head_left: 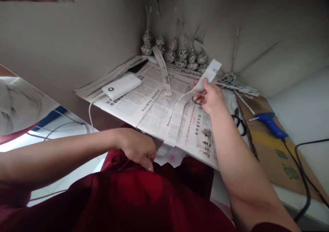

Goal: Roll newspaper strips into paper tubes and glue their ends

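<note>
My right hand (209,96) grips a long strip of newspaper (183,101) between thumb and fingers. One end of the strip sticks up past the thumb, and the rest curves down over the newspaper sheets (151,103) to the table's near edge. Something small, dark and curved shows by the lower fingers, too unclear to name. Low over my lap, just off the table edge, my left hand (138,148) is closed with its fingers curled under. Whatever it may hold is hidden. A second paper strip (163,70) lies farther back on the sheets.
A white power bank (122,86) with a cable lies at left. Several woven paper gourds (182,57) stand along the wall. To the right are rolled paper sticks (239,86), black-handled scissors (241,124) and a blue glue gun (272,124) on cardboard (267,156), its cord trailing off.
</note>
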{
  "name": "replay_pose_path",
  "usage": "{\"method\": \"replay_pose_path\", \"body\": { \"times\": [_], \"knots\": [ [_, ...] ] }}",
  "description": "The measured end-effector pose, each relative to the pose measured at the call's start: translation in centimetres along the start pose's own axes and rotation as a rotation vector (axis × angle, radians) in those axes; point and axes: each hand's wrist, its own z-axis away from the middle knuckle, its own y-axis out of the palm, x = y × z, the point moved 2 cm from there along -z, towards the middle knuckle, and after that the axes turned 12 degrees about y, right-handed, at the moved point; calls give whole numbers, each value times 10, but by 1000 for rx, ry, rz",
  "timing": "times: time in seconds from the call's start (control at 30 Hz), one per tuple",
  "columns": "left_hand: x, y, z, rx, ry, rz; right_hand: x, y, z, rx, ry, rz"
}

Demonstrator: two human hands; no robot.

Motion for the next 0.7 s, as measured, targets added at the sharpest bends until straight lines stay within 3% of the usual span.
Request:
{"method": "replay_pose_path", "body": {
  "times": [0.07,0.1,0.17,0.27,0.3,0.4,0.5,0.7],
  "knots": [
    [-20,-28,3,25,134,254,-3,6,3,60,18,64],
    [-24,-45,1,-55,182,334,-4,8,5,74,17,97],
    [-22,-79,-9,-303,268,447,-7,11,6,82,-13,155],
    [0,-123,-32,-862,379,606,-12,12,4,30,-49,203],
    [8,-132,-41,-965,370,650,-14,11,3,9,-46,211],
    [25,-147,-70,-998,251,803,-18,10,0,-2,-3,231],
    [26,-154,-94,-879,195,871,-19,11,2,98,84,218],
    [19,-173,-111,-820,276,984,-12,9,11,348,276,144]
  ]
}}
